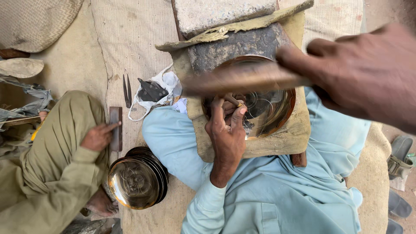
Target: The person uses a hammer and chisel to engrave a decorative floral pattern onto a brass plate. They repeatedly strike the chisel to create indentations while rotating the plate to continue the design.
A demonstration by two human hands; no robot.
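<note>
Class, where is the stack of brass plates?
The stack of brass plates sits lower left in the head view, between the co-worker's olive sleeve and the light-blue knee.

The plate [264,110] under the hands is shiny brass-gold, engraved with curling circular lines. The stack of plates [138,180] on the floor shows the same gold — dark along the edges, a round floral engraving on top. The person's clothes [277,195] are pale blue; the co-worker's [47,164] are olive. The mat [130,39] is beige, finely woven.

Stacked brass plates [138,181] beside shears [127,90] and sandals [399,161].
</note>
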